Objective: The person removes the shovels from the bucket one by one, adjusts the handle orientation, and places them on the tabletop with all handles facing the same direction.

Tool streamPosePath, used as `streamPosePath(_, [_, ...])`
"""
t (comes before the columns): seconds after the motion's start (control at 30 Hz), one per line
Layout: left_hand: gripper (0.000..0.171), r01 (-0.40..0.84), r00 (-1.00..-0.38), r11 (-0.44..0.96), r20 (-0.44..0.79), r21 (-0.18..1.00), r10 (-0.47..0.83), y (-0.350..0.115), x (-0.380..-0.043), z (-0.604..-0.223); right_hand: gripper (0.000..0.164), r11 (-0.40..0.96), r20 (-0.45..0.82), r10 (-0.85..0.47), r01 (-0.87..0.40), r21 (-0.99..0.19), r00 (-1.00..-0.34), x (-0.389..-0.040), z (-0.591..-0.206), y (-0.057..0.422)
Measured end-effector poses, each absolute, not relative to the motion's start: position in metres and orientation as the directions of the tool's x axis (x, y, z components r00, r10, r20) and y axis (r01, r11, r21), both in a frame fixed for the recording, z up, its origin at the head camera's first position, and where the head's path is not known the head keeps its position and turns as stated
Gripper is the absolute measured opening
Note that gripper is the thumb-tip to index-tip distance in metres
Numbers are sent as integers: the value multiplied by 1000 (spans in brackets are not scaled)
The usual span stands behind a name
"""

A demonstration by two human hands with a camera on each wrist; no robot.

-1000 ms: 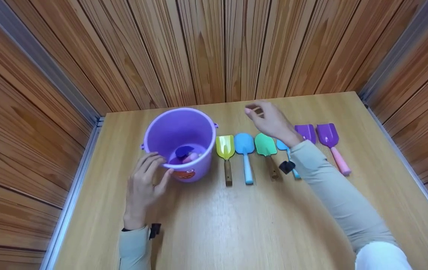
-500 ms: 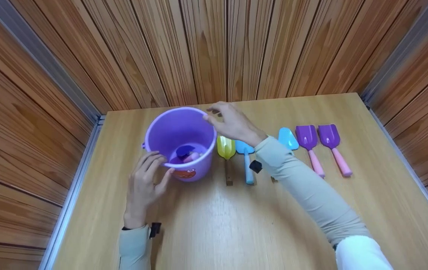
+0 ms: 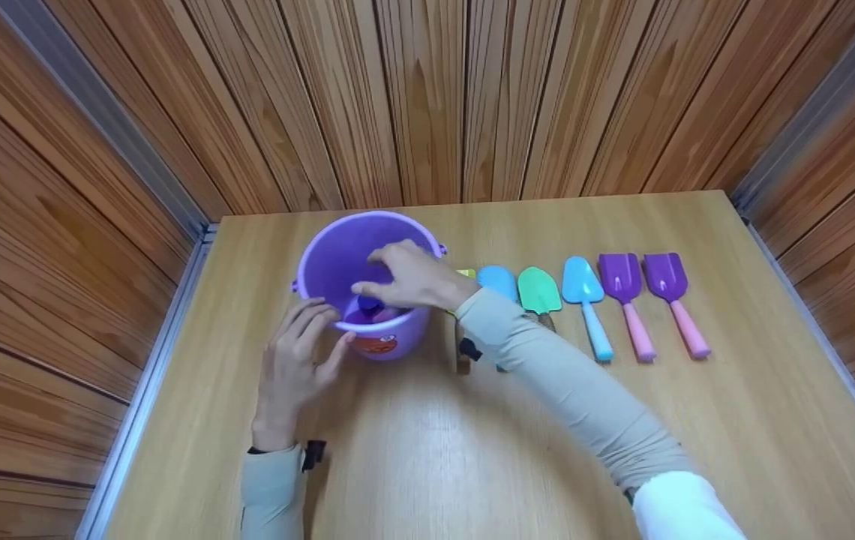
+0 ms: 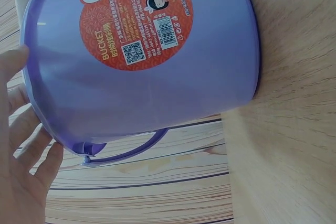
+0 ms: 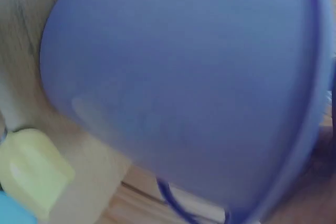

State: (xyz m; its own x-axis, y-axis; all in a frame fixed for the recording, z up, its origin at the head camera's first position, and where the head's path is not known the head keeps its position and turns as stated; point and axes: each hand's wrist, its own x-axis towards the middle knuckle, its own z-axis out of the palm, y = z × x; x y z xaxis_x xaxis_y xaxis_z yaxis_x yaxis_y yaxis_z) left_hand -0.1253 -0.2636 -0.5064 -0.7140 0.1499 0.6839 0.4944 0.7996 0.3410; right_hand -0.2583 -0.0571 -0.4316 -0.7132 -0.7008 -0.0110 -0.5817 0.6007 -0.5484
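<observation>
A purple toy bucket (image 3: 397,337) stands upright on the table, a red-orange label on its front. My left hand (image 3: 296,367) grips its near left rim, thumb outside and fingers over the edge; the left wrist view shows the thumb (image 4: 14,61) against the rim. My right hand (image 3: 409,277) reaches across the right rim into the mouth of the bucket, thumb and forefinger apart, nothing seen between them. Below it, inside the bucket, lies a dark purple piece (image 3: 367,304) with something pink (image 3: 386,314) beside it, partly hidden by the rim and hand.
Right of the bucket several toy shovels lie in a row: a yellow one (image 5: 34,169) partly under the right arm, a blue one (image 3: 499,281), a green one (image 3: 539,289), a light blue one (image 3: 583,281), and two purple ones with pink handles, the outermost shovel (image 3: 666,277) farthest right.
My right hand has swept left from above the shovels, past the bucket's right rim, and down into its mouth. My left hand has stayed on the rim.
</observation>
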Motion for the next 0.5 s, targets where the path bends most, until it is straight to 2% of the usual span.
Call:
streamPosePath(0.1, [34, 492, -718, 798, 681, 348, 146, -263, -125, -506, 63, 643, -85, -704, -581, -499, -705, -255, -433, -67])
streamPosePath(0.17, [33, 491, -720, 799, 678, 348, 147, -263, -125, -505, 51, 675, -154, -699, -574, -464, -698, -255, -433, -71])
streamPosePath(0.27, [34, 488, -724, 798, 674, 352, 145, -263, -124, -505, 39, 730, -298, -671, -535, -425, -679, -256, -430, -77])
streamPosePath(0.4, [35, 486, -726, 797, 673, 358, 141, -263, -124, -504, 35, 792, -446, -610, -493, -360, -655, -258, -424, -83])
streamPosePath(0.5, [36, 487, -727, 795, 673, 361, 139, -263, -124, -504, 29, 815, -491, -578, -482, -321, -651, -258, -421, -86])
